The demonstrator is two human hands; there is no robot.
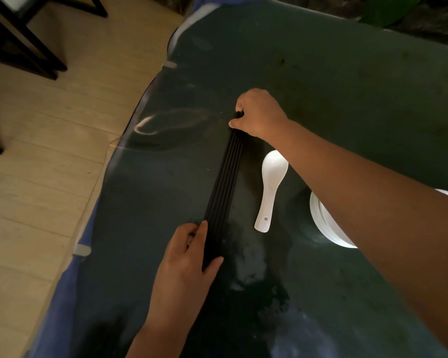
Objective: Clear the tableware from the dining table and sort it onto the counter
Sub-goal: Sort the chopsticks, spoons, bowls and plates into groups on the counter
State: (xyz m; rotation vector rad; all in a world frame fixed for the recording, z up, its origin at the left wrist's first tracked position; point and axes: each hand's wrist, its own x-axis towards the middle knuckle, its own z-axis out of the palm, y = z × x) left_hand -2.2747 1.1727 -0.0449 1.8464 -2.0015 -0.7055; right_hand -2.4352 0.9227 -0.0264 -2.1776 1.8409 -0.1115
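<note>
Several black chopsticks (224, 182) lie side by side in a flat row on the dark glass-topped table (334, 86). My left hand (189, 259) grips their near ends, thumb on one side and fingers on the other. My right hand (256, 112) pinches their far ends against the table. A white ceramic soup spoon (270, 187) lies just right of the chopsticks, bowl end away from me. Stacked white dishes (323, 223) sit further right, mostly hidden under my right forearm.
The table's left edge (109, 161) curves along a light wooden floor (42, 151). Dark chair legs (31, 47) stand at the upper left. Something green (383, 9) shows beyond the table's far right edge.
</note>
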